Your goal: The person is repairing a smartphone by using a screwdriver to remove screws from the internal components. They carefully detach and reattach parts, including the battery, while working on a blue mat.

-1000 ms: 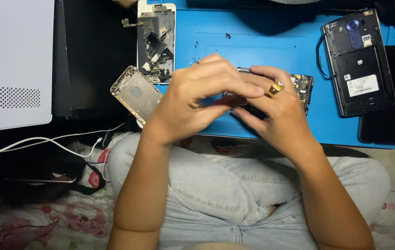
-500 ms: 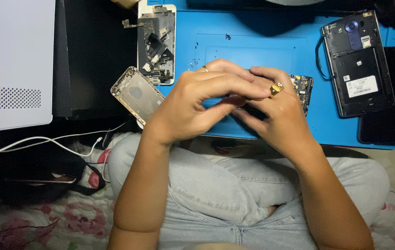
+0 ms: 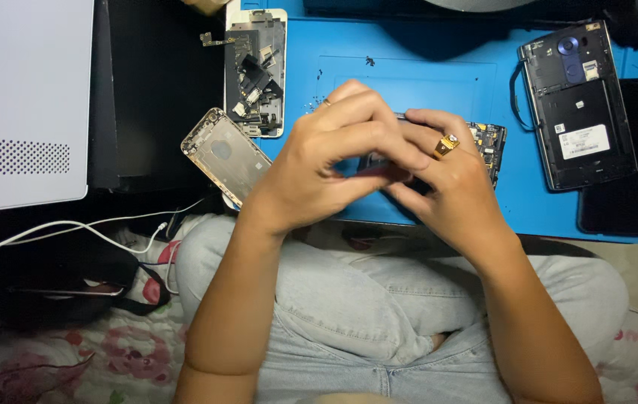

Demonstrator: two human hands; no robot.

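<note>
Both of my hands are clasped together over the near edge of a blue work mat. My left hand and my right hand, which wears a gold ring, grip a small dark phone part between their fingers; most of it is hidden. A circuit board pokes out from behind my right hand. An opened phone with exposed insides lies at the mat's left edge, and a silver phone back shell lies tilted beside it.
A dark phone with its back removed lies on the mat at right, with a black slab next to it. A white device sits far left. White cables and a black strap lie on floral cloth by my knees.
My hands stay clasped in the same place; the fingers have shifted slightly around the held part, and my left fingers now cover more of it.
</note>
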